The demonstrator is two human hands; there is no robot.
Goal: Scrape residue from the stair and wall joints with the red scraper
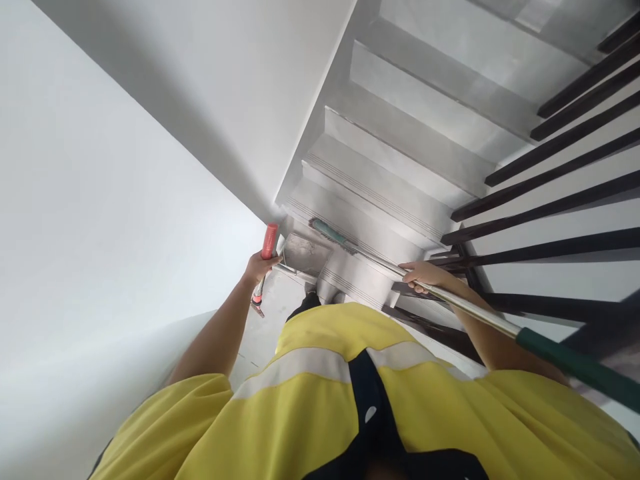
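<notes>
Left hand gripping dustpan handle, right hand gripping broom

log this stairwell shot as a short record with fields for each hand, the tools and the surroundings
place: grey stairs, seen from above
left hand: closed on a red handle
dustpan: grey, low on the steps, by the left hand; its link to the red handle is unclear
right hand: closed on a metal pole with a green grip
pole head: teal, resting on a step
railing: dark bars to the right
wall: white, to the left
clothing: yellow vest with pale band
</notes>
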